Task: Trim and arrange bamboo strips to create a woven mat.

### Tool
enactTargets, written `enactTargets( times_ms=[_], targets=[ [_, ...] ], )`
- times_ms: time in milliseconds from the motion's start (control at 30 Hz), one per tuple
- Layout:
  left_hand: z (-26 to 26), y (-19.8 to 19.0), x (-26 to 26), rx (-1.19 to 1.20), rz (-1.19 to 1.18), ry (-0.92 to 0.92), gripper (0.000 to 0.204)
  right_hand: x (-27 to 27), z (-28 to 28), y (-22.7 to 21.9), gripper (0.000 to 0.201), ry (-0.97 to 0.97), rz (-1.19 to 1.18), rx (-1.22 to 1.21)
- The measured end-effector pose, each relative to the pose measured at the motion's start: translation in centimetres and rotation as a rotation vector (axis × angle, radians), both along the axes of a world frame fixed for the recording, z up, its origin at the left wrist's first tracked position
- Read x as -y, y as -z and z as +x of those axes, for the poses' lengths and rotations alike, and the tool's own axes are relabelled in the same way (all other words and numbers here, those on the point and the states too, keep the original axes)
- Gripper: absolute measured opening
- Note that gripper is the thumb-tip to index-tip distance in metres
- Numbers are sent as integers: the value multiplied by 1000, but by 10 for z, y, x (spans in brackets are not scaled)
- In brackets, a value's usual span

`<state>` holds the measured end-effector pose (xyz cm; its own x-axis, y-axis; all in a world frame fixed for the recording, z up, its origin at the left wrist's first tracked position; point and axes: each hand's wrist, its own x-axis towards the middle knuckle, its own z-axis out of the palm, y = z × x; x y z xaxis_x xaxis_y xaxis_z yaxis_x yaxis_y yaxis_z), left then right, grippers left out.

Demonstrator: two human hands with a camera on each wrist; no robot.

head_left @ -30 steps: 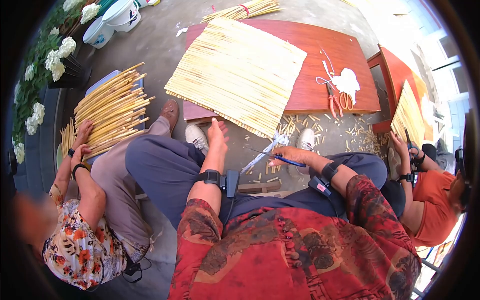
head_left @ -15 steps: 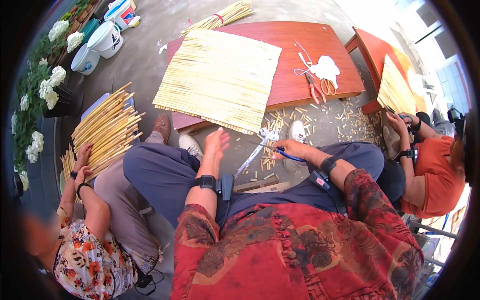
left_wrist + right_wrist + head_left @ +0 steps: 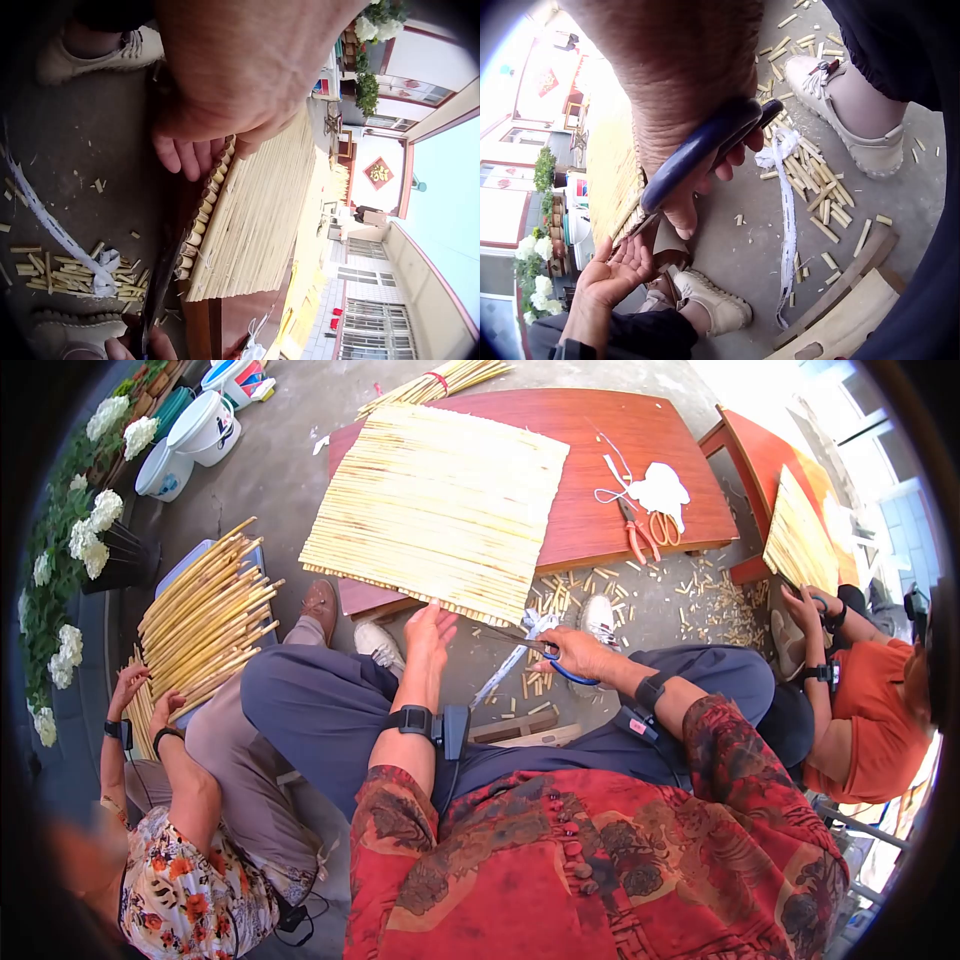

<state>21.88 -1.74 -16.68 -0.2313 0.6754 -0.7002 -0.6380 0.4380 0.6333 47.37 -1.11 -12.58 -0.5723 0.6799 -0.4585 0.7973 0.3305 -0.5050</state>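
L hand [image 3: 428, 638] moved up, gripping pale-yel, ribbed mat [image 3: 440, 505].

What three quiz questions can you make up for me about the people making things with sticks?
1. True or false: the right hand holds the scissors with blue handles.
2. Which thing lies on the red-brown table?
A) a bucket
B) the pliers
C) a shoe
3. Which hand is touching the edge of the stick mat?

Key: 1. True; 2. B; 3. The left hand.
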Motion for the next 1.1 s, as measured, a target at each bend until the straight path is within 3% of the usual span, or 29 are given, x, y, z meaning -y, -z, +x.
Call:
enactTargets(
  times_ms=[200, 400, 633, 967, 1100],
  targets=[
    [-1, 4, -1, -30, -11, -16, 28, 0, -6, -4, 60, 127, -42, -1],
    [-3, 11, -1, -57, -16, -17, 27, 2, -11, 2, 60, 89, 100, -36],
    [-2, 8, -1, -67, -27, -22, 27, 0, -13, 0, 57, 93, 65, -31],
    [-1, 2, -1, -89, -33, -40, 26, -3, -12, -3, 44, -15, 75, -117],
    [-5, 11, 1, -67, -41, -114, 41, -8, -8, -8, 47, -146, -3, 81]
  ],
)
